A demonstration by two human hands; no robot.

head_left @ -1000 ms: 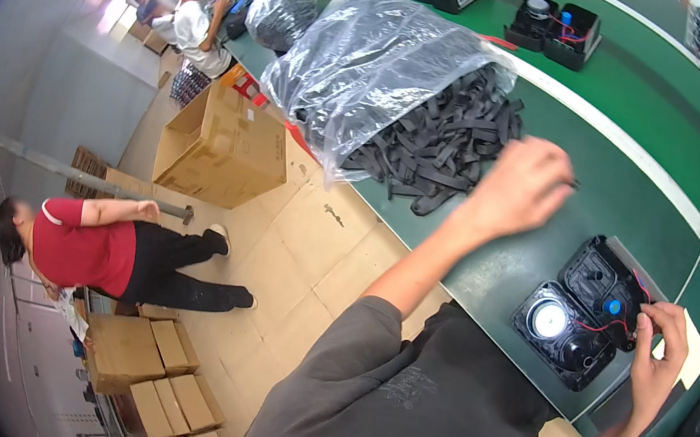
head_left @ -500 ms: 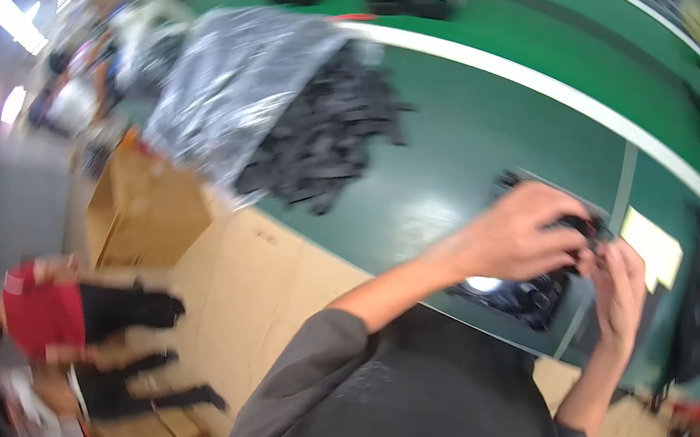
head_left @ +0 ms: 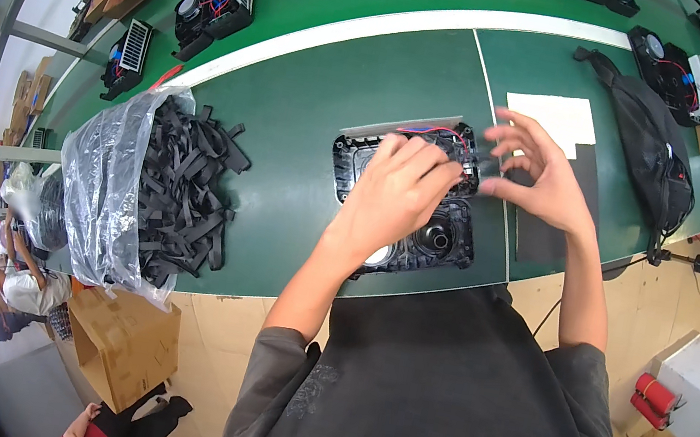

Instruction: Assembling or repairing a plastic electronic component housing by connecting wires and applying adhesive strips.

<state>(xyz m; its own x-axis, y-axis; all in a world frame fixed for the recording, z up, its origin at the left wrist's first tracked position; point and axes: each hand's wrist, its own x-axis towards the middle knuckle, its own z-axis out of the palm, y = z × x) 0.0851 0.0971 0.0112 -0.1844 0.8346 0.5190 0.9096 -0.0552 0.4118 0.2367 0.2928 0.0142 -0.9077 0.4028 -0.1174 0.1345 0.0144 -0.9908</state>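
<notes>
A black plastic speaker housing [head_left: 343,164] lies open on the green worktable, with red wiring along its far side and round speaker parts in its near half. My left hand [head_left: 408,182] is over the middle of it, fingers bent and close together at its inner right part. What those fingers grip, if anything, is hidden beneath them. To the right, my right hand [head_left: 545,173] is raised just off the housing's right edge. Its fingers are spread and curved, with nothing visible between them.
Left of the housing, black straps [head_left: 188,181] spill from a clear plastic bag [head_left: 103,184]. A white sheet [head_left: 565,116], a dark flat pad [head_left: 554,227] and a black backpack [head_left: 648,149] lie right. Wired speaker units [head_left: 216,8] stand on the far green strip. A cardboard box [head_left: 127,343] is below left.
My hands were together over the housing around a small black thing; now they are apart. The left has come down to the housing and the right has opened. The whole view has turned.
</notes>
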